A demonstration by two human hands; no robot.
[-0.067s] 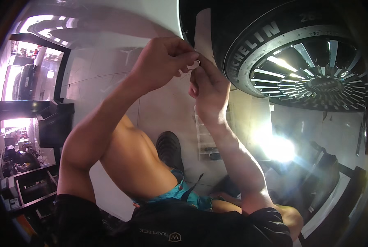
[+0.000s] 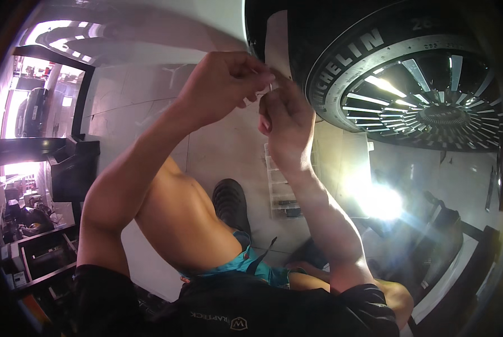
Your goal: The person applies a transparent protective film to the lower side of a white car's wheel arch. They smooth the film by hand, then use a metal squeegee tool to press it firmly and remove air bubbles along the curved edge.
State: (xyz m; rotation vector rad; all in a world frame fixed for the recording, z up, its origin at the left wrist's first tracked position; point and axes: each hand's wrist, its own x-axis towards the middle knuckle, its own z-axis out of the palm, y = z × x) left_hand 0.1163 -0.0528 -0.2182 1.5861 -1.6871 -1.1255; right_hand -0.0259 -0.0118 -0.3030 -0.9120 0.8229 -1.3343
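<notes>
Small pale piece (image 2: 272, 87): lying just past 12 o'clock from the middle of the view, between the fingertips of both hands. Its full outline is not showing; blur and fingers are covering most of it.

Left hand (image 2: 220, 84): coming in on the 11 o'clock side, thumb and fingertips drawn together, seemingly pinching the piece's upper end. Right hand (image 2: 288, 115): sitting at 1 o'clock, thumb and forefinger pinching the lower end, other fingers curling toward the palm.

Handling (judgement): piece is looking very light and thin, probably bending easily; weight is not mattering, a slip between the fingertips is. Whether it is springy or brittle, cannot tell. Best hold: a light pinch at each end, leaving the middle free; hard squeezing would be risking a crease.

Surroundings: tyre and wheel (image 2: 420, 106) are standing at 2 o'clock, near the right hand. Pale strip (image 2: 277, 42) is rising at 12 o'clock, just beyond the fingertips. White panel (image 2: 167, 28) is curving across 11 o'clock. Bright lamp (image 2: 383, 203) is glaring between 3 and 4 o'clock, well apart from both hands.
</notes>
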